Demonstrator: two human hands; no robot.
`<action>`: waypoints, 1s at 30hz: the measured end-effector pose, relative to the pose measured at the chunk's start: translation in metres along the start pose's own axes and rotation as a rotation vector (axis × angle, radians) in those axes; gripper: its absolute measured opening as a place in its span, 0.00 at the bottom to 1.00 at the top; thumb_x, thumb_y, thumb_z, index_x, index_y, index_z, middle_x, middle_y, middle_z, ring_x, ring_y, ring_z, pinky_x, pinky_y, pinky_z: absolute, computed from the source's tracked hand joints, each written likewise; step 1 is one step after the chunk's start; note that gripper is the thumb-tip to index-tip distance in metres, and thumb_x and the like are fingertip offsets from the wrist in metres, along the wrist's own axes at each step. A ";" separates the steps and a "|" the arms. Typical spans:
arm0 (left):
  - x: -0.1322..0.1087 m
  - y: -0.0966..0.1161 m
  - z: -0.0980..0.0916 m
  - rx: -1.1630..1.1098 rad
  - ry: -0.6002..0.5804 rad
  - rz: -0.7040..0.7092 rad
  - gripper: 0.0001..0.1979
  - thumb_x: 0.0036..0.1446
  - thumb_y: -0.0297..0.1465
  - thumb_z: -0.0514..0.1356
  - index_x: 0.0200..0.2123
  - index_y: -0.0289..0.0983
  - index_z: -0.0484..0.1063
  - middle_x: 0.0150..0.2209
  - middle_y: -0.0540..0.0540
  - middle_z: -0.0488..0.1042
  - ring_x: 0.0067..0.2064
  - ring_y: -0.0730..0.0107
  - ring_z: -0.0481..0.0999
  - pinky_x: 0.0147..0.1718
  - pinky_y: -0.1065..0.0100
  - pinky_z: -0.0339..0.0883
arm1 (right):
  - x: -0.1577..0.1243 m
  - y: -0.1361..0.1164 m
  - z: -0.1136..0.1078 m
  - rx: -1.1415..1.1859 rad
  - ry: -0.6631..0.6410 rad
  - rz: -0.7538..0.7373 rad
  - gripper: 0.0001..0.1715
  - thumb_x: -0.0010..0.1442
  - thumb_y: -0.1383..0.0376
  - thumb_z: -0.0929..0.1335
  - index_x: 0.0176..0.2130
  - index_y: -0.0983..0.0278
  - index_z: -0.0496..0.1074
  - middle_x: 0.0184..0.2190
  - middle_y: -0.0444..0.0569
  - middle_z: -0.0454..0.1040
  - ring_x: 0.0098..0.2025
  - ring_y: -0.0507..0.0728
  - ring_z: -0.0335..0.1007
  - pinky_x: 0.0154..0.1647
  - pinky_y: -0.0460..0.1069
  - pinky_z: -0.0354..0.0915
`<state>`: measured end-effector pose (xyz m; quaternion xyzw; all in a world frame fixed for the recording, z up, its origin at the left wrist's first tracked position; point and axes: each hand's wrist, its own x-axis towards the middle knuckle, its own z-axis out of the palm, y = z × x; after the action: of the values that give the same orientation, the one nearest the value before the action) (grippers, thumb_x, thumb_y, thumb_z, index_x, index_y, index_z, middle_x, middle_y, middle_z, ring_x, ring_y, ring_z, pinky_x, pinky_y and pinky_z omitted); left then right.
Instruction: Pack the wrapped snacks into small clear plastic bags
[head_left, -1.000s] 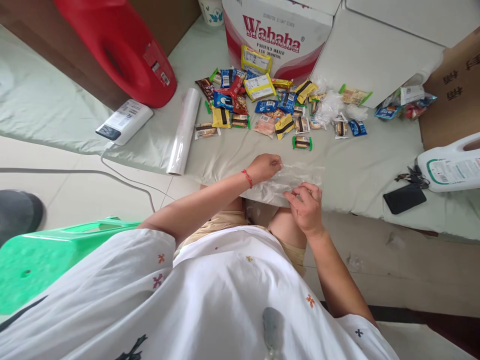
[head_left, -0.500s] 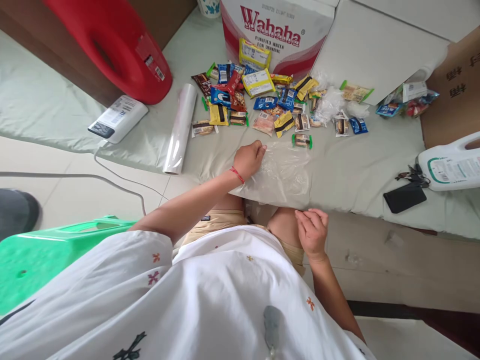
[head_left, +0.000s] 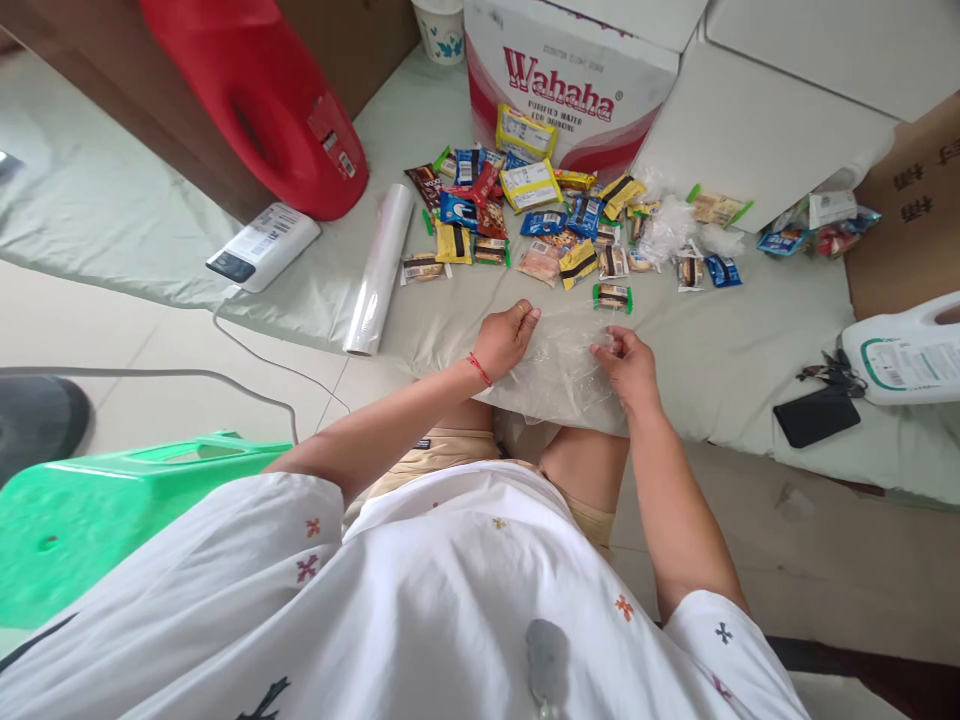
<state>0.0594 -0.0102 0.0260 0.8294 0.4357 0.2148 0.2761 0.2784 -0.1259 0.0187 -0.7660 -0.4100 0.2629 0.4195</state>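
A thin clear plastic bag [head_left: 562, 375] lies spread at the table's front edge, between my two hands. My left hand [head_left: 508, 340], with a red string at the wrist, is closed in a pinch on the bag's left side. Over the bag's right side, my right hand [head_left: 628, 368] has thumb and fingers bent towards each other at the film; whether it grips the plastic is hard to see. Just beyond the hands rests a small green-ended snack packet [head_left: 613, 297]. Behind it spreads a pile of wrapped snacks [head_left: 540, 222] in yellow, blue, red and brown.
A clear plastic roll [head_left: 380, 270], a white device [head_left: 264, 246] with a cable and a red jug [head_left: 262, 110] stand left. A Wahaba-style printed carton [head_left: 570, 85] backs the snacks. Right are crumpled plastic [head_left: 667, 230], a black phone [head_left: 816, 417], keys and a white bottle [head_left: 907, 350].
My right hand has moved up from beside my thigh onto the right side of the plastic bag. My left hand keeps its hold. The whole view has shifted slightly.
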 end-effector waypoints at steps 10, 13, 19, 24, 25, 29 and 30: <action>0.013 -0.006 -0.009 0.221 -0.120 -0.147 0.18 0.73 0.43 0.51 0.45 0.39 0.75 0.43 0.39 0.82 0.44 0.53 0.80 0.39 0.62 0.61 | 0.008 0.002 -0.050 -0.034 0.008 0.199 0.24 0.49 0.46 0.74 0.33 0.63 0.74 0.21 0.39 0.64 0.22 0.51 0.57 0.24 0.48 0.58; 0.017 -0.003 -0.009 0.275 -0.166 -0.139 0.18 0.73 0.42 0.50 0.48 0.39 0.75 0.48 0.38 0.82 0.48 0.52 0.81 0.42 0.62 0.63 | 0.002 0.004 -0.060 -0.416 0.270 0.035 0.21 0.58 0.50 0.69 0.37 0.65 0.77 0.32 0.52 0.73 0.34 0.58 0.68 0.40 0.56 0.69; 0.022 -0.002 -0.009 0.307 -0.198 -0.125 0.18 0.73 0.40 0.48 0.50 0.40 0.75 0.48 0.39 0.81 0.49 0.53 0.80 0.45 0.60 0.67 | -0.075 -0.029 0.015 -0.666 0.020 -0.572 0.23 0.73 0.57 0.61 0.58 0.64 0.74 0.58 0.61 0.74 0.62 0.66 0.67 0.66 0.63 0.62; 0.014 0.003 -0.016 0.313 0.015 -0.024 0.20 0.69 0.35 0.55 0.60 0.35 0.70 0.60 0.32 0.72 0.60 0.47 0.72 0.53 0.53 0.67 | -0.127 -0.030 0.075 -0.688 -0.348 -0.623 0.36 0.73 0.54 0.62 0.73 0.66 0.58 0.74 0.59 0.58 0.76 0.67 0.48 0.76 0.68 0.46; 0.010 0.005 -0.017 0.317 0.067 0.053 0.20 0.68 0.34 0.55 0.61 0.35 0.69 0.62 0.31 0.70 0.64 0.46 0.69 0.56 0.50 0.65 | -0.130 -0.028 0.077 -0.681 -0.356 -0.603 0.37 0.74 0.54 0.62 0.74 0.66 0.56 0.75 0.58 0.56 0.77 0.67 0.47 0.77 0.68 0.46; -0.003 0.016 -0.011 0.276 -0.043 0.533 0.16 0.72 0.29 0.49 0.54 0.40 0.75 0.62 0.40 0.73 0.72 0.56 0.62 0.71 0.47 0.50 | -0.130 -0.024 0.069 -0.654 -0.369 -0.551 0.37 0.73 0.56 0.62 0.76 0.61 0.54 0.74 0.56 0.57 0.77 0.68 0.48 0.76 0.71 0.47; -0.004 0.018 -0.008 0.265 -0.115 0.626 0.16 0.73 0.28 0.49 0.51 0.41 0.77 0.60 0.43 0.76 0.72 0.61 0.62 0.73 0.49 0.47 | -0.129 -0.025 0.067 -0.652 -0.374 -0.545 0.38 0.73 0.57 0.63 0.76 0.60 0.53 0.74 0.56 0.58 0.77 0.68 0.49 0.76 0.72 0.47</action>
<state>0.0630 -0.0201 0.0432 0.9622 0.1679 0.1835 0.1110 0.1506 -0.1996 0.0134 -0.6616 -0.7264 0.1341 0.1293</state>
